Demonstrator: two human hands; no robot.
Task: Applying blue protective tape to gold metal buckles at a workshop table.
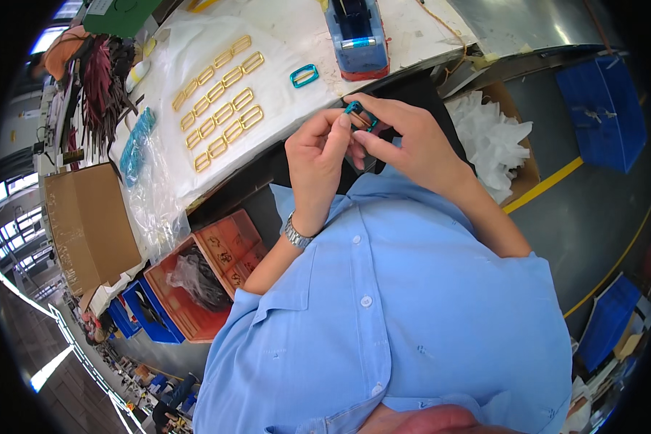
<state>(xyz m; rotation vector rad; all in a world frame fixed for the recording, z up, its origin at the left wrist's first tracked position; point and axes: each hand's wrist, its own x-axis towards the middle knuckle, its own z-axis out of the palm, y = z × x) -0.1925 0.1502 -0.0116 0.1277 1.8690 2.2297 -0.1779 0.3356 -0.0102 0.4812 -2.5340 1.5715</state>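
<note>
1. Head view: the left hand (317,146) and right hand (406,132) each pinch their grip on the held buckle (354,108), by the worktop (421,35).
2. A blue buckle (294,78) lies there, maybe done.
3. Gold buckles (223,84) sit in four rows, maybe left to do.

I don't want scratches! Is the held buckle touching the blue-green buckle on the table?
Apart. The head view shows a gap, with white table in it, between the held buckle and the blue-green buckle.
</note>
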